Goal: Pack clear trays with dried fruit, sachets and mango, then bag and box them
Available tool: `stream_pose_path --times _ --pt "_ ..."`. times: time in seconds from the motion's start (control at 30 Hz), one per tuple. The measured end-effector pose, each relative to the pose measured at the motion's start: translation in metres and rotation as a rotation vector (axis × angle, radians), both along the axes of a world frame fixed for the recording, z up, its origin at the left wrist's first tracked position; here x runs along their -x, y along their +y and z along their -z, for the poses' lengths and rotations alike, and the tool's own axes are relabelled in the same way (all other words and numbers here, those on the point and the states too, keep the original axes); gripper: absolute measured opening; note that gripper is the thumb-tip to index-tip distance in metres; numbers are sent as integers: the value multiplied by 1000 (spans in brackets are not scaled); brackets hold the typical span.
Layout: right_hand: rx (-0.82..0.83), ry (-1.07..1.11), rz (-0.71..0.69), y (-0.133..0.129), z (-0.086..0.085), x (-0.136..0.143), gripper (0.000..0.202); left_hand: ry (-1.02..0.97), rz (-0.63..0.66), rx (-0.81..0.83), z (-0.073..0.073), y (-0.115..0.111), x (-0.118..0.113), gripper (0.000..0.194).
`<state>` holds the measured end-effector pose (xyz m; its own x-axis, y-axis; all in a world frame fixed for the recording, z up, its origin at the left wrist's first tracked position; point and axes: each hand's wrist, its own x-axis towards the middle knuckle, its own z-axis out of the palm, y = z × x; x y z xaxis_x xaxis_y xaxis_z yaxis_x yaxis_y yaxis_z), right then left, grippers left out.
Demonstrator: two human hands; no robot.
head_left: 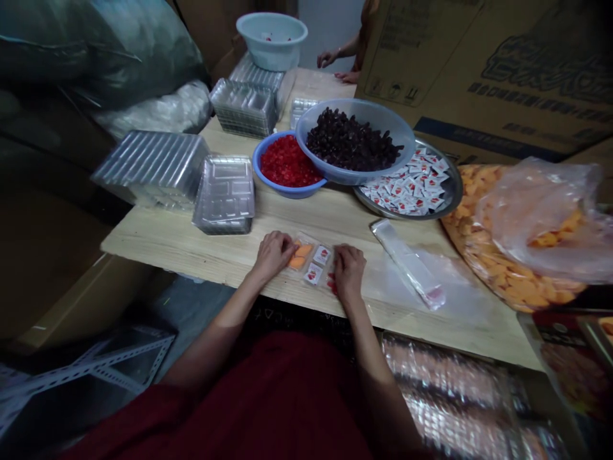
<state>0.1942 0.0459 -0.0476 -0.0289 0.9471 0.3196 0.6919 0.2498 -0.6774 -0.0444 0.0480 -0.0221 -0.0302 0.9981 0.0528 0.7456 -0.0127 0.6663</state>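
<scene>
On the wooden table before me lies a small clear plastic tray point(317, 267) with compartments. Orange pieces point(300, 255) fill its left end, two white printed sachets point(313, 273) sit in the middle, and red pieces point(331, 282) show at the right end. My left hand point(274, 257) is closed with its fingertips on the tray's left end, beside the orange pieces. At the opposite end, my right hand point(350, 271) has curled fingers over the edge and partly covers the red pieces.
Beyond the tray stand a blue basin of red pieces point(290, 163), a bowl of dark dried fruit point(352, 144) and a metal bowl of sachets point(412, 182). Stacked trays point(226, 191) are left; plastic sleeves point(407, 262) and bagged orange pieces point(514, 268) right. Another person's hand point(327, 59) shows behind.
</scene>
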Motion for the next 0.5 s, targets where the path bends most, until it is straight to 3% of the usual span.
stream_pose_path --times 0.13,0.27,0.37,0.5 --pt "27 102 -13 -30 3 -6 31 -282 100 131 -7 -12 4 26" --pt "53 237 -46 -50 1 -21 29 -852 16 329 -9 -36 -7 39" --pt "85 321 -50 -51 -3 -26 26 -1107 -97 486 -11 -49 -16 46" --pt "123 424 -100 -41 -11 -18 23 -1254 -4 724 -17 -57 -23 42"
